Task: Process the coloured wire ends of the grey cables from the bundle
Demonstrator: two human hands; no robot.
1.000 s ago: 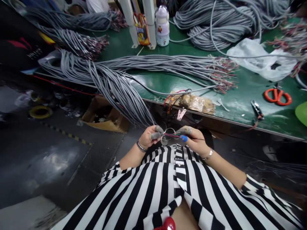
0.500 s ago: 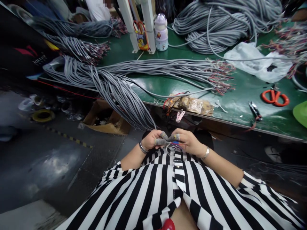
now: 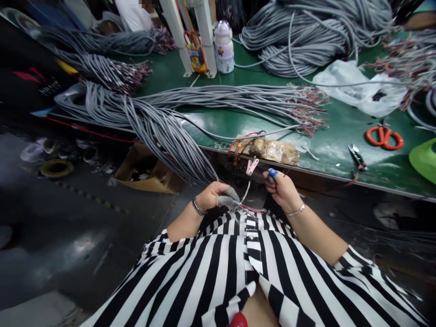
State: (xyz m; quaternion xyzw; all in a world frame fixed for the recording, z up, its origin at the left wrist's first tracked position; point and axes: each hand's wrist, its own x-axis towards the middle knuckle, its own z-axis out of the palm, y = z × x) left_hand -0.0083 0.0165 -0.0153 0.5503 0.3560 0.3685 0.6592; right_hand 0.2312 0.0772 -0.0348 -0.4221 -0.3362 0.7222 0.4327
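Head view: we see the left hand [image 3: 214,196] pinching coloured wires [image 3: 251,209] before the striped shirt [image 3: 218,259], presumably so their tips stay loose; right hand [image 3: 286,193] raised, fingers curled, we can't tell if it's pinching anything. Just beyond: grey cable bundle [image 3: 170,141] hanging off the desk [image 3: 327,152], one pink clip [image 3: 252,166]; one cutter [image 3: 357,156], one pair of scissors [image 3: 384,135], probably kept within reach; farther, one bottle [image 3: 224,47]. Wires too fine to count

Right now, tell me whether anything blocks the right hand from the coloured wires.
Nothing visible stands between the right hand and the coloured wires; a pale strand stands up beside them at the left hand.
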